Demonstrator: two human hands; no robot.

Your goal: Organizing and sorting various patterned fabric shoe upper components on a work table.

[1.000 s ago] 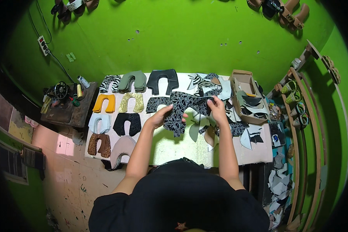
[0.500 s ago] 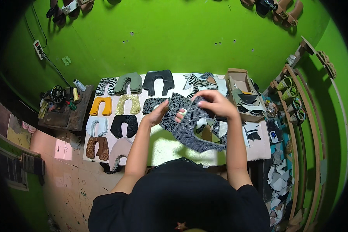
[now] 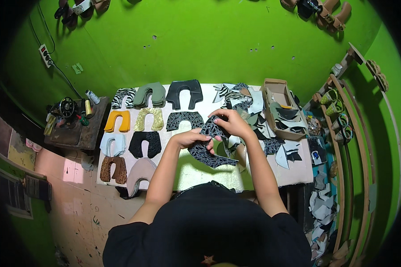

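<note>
black-grey piece [image 3: 206,155], clamped in left hand [image 3: 192,137] and right hand [image 3: 232,124], points lower end rightward.

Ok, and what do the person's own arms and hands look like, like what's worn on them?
The left hand and right hand are bare, without gloves. Short black sleeves leave both forearms uncovered. I see no watch or bracelet; rings are too small to tell.

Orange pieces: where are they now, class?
In the head view, the orange pieces lie at left on the table, between zebra-print pieces behind and white pieces in front.
</note>
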